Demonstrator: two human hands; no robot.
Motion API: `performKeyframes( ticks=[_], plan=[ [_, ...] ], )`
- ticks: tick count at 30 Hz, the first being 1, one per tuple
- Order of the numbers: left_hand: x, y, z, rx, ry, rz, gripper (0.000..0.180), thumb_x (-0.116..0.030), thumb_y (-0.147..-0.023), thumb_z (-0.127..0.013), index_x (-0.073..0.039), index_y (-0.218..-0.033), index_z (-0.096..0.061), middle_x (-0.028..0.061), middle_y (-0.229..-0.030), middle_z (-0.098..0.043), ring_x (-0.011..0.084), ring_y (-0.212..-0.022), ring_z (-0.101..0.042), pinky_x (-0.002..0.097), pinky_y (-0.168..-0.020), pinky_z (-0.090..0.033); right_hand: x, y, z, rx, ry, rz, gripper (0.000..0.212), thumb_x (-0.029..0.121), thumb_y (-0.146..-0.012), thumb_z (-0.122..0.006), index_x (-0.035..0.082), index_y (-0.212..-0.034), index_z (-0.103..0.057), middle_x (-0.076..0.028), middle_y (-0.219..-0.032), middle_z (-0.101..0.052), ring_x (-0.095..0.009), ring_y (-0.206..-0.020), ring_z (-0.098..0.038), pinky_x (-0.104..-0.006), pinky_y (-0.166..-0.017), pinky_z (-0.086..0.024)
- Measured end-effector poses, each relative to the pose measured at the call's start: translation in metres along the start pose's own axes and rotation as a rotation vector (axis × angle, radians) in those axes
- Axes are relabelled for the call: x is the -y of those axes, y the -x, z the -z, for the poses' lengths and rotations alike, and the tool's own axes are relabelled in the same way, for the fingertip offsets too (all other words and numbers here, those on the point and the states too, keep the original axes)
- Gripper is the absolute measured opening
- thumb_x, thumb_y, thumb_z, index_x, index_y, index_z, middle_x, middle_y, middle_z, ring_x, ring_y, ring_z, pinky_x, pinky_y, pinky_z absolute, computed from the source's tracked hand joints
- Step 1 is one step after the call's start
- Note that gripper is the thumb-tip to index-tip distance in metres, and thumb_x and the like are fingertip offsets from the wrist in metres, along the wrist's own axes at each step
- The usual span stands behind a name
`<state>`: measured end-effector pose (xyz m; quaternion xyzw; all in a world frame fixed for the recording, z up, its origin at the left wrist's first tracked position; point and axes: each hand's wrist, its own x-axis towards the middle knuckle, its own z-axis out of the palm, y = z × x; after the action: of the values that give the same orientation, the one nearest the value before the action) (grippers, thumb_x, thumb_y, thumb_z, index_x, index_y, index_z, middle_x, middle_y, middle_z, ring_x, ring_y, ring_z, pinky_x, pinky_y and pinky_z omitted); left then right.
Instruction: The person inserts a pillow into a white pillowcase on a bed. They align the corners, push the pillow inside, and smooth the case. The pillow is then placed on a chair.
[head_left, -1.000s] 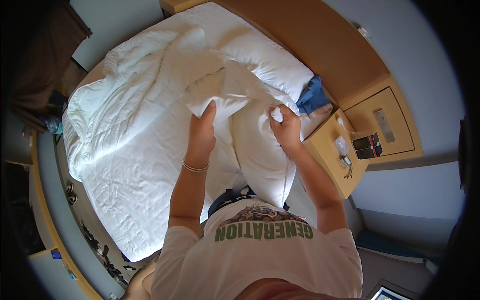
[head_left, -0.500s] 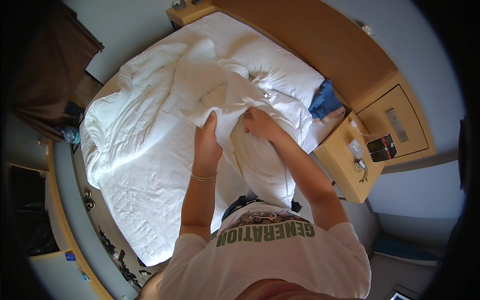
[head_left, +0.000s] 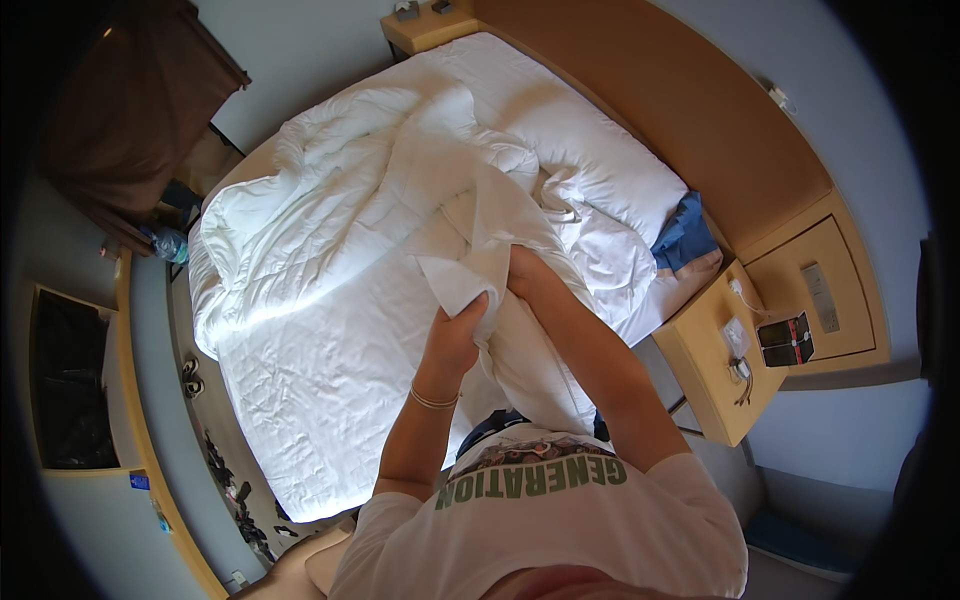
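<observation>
Pinched right now at the left fingers (head_left: 473, 307) into a crumpled flap of white cloth (head_left: 464, 283), hiding the fingertips of the right hand (head_left: 524, 268), and, on the near side of both, bulging out as a soft, creased white pillow (head_left: 527, 372)!

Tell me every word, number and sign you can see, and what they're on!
White T-shirt: one big word in green capitals, upside down in this view; it is readable, but I won't copy it out.
Dark box with red: any print is too small to read.
Small blue tag at the far left: too small to read.
White cloth in the left hand: no lettering that I can see.
</observation>
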<state>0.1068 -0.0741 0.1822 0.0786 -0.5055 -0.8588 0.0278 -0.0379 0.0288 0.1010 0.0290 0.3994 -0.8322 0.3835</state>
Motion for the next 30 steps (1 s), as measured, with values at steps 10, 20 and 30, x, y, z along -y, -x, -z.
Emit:
performKeyframes(
  ticks=[10, 20, 30],
  plan=[
    [0.029, -0.055, 0.082, -0.781, -0.149, -0.159, 0.033, -0.019, -0.093, -0.057, 0.004, -0.116, -0.051, 0.0104, -0.103, -0.058, 0.0228, -0.092, -0.056, 0.0335, -0.084, -0.047, 0.008, 0.044, 0.036, -0.04, -0.311, 0.163, 0.036, 0.016, -0.085, -0.055, 0.004, -0.119, -0.051, -0.011, -0.116, -0.057, -0.028, -0.107, -0.053, -0.0408, -0.094, -0.043],
    [0.085, -0.037, -0.012, -0.049, -0.875, -0.455, 0.036, -0.008, -0.081, -0.065, 0.002, -0.112, -0.049, 0.0216, -0.104, -0.055, 0.0388, -0.096, -0.057, 0.0429, -0.085, -0.046, 0.062, 0.069, -0.003, -0.159, -0.592, 0.226, 0.036, 0.018, -0.088, -0.051, 0.004, -0.121, -0.051, -0.011, -0.122, -0.054, -0.026, -0.116, -0.049, -0.0432, -0.098, -0.041],
    [0.118, -0.085, -0.027, -0.199, -0.791, -0.268, 0.02, -0.014, -0.086, -0.058, 0.003, -0.076, -0.053, 0.0176, -0.066, -0.055, 0.022, -0.06, -0.053, 0.0365, -0.055, -0.041, 0.05, 0.113, 0.008, -0.315, -0.042, 0.26, 0.039, 0.019, -0.09, -0.055, 0.002, -0.124, -0.048, -0.015, -0.127, -0.054, -0.032, -0.121, -0.048, -0.0445, -0.098, -0.043]
  ],
)
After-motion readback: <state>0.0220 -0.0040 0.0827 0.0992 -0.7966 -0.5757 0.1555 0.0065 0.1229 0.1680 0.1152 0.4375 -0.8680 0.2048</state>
